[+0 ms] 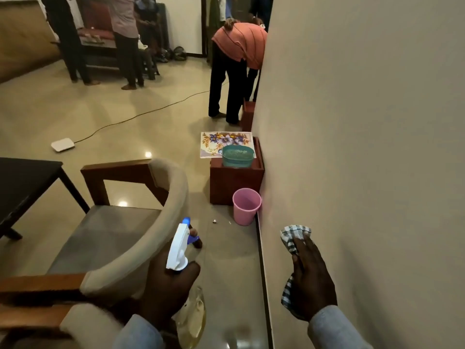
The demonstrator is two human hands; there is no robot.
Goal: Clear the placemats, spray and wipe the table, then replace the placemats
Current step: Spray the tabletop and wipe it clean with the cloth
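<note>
My left hand [171, 280] grips a spray bottle [180, 248] with a white head, a blue trigger and yellowish liquid, one finger on the trigger. My right hand [310, 275] holds a checked cloth [293, 238] close to the beige wall. A floral placemat [214, 143] lies on a reddish wooden stool [235, 183] ahead by the wall, with a teal basket [237, 156] standing on it. The dark table [22, 182] shows at the left edge.
A cushioned wooden armchair [120, 230] stands left of my hands. A pink bucket [245, 206] sits on the floor against the wall. A person in an orange top bends over further ahead. A cable and a white box [63, 144] lie on the floor; people stand at the back.
</note>
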